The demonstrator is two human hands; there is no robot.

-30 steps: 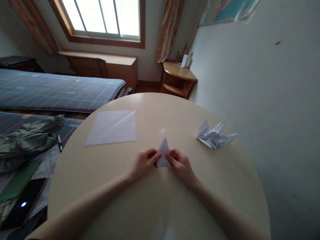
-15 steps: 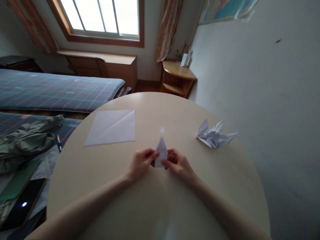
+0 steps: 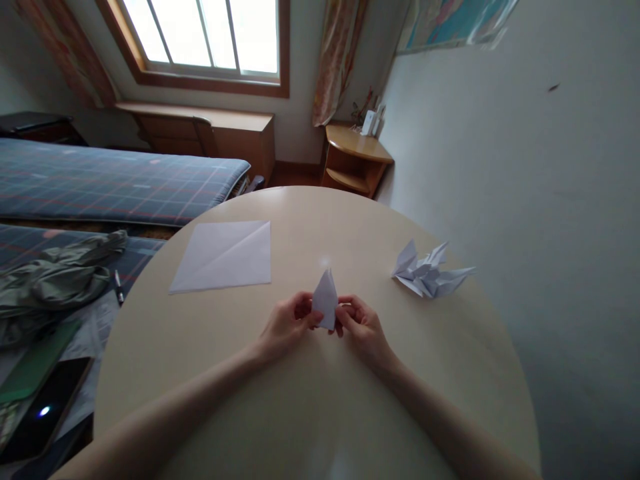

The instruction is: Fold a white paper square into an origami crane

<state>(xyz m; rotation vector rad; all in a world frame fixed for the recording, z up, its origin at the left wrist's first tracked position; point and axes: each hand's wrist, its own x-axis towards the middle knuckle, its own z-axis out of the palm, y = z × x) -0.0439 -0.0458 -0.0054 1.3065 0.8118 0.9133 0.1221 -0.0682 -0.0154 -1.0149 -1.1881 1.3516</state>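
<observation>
A small folded white paper with a pointed top is held above the middle of the round table. My left hand pinches its left side, the thumb on its lower front. My right hand grips the right edge between thumb and fingers. Farther back on the left lies a flat white sheet with a diagonal crease. Folded white paper shapes with pointed wings sit together on the right of the table.
Left of the table are a phone, a green booklet, a pen and crumpled grey-green cloth. A plaid mattress lies behind. The wall stands on the right.
The folded paper has turned and tilted slightly to the right between my hands. My left thumb has moved down to its lower part, and my right thumb has shifted to its right edge.
</observation>
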